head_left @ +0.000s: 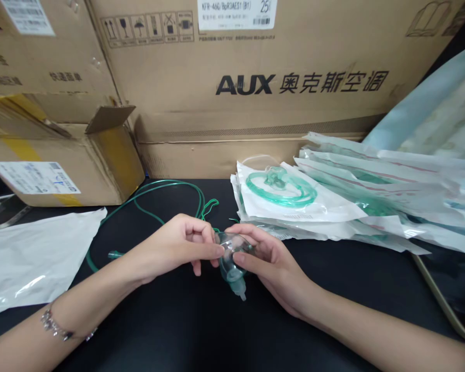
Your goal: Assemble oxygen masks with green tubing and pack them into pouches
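Note:
A clear oxygen mask (229,257) with a pale green connector (238,287) pointing down is held between both hands above the black tabletop. My left hand (191,243) pinches the mask's left edge between thumb and fingers. Around its right side curl the fingers of my right hand (265,258), with the thumb pressed on the front. Green elastic cord (209,207) sticks up behind the mask. Long green tubing (165,182) loops over the table behind my left forearm, and a tube end (115,254) lies beside that arm.
Stacked white packets (302,213) with green masks and tubing lie at the right. A white pouch (34,258) rests at the left, before an open cardboard carton (112,160). A large AUX box (170,88) stands along the back.

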`<state>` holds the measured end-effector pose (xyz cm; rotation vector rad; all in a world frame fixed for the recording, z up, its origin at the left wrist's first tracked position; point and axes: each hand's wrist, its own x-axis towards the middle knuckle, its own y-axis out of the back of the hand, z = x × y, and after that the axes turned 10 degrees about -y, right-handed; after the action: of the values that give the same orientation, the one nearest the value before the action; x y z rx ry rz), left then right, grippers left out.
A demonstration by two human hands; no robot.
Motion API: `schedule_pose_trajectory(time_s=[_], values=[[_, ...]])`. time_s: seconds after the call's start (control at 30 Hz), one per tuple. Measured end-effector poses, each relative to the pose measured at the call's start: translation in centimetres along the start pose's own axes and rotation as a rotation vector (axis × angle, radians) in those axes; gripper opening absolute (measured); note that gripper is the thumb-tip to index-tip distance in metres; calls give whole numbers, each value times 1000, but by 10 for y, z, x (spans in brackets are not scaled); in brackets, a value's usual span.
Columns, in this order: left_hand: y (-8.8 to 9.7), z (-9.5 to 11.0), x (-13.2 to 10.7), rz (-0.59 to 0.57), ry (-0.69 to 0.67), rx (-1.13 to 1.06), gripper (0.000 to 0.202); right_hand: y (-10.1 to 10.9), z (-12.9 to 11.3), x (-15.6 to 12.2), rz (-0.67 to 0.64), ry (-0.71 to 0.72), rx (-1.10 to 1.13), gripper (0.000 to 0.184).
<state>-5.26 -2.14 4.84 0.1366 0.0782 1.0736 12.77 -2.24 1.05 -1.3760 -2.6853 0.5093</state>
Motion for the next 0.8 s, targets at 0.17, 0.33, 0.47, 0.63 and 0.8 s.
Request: schedule_pose_trajectory(time_s=[0.17,0.33,0.47,0.63,0.8], values=[[-2,-2,0,-30,-75,26,29,0,0,0,11,14,-76,23],[-5,-9,-2,-1,-216,303,26,-1,-4,-5,195,194,-638,21],[-11,-10,-6,0,-438,586,25,-7,-14,-15,289,319,-992,15],[-18,-7,-10,-15,-488,636,19,-8,-21,-17,162,300,-909,17],[-16,-5,-4,162,-355,324,23,4,-14,-6,-1,205,-527,19]])
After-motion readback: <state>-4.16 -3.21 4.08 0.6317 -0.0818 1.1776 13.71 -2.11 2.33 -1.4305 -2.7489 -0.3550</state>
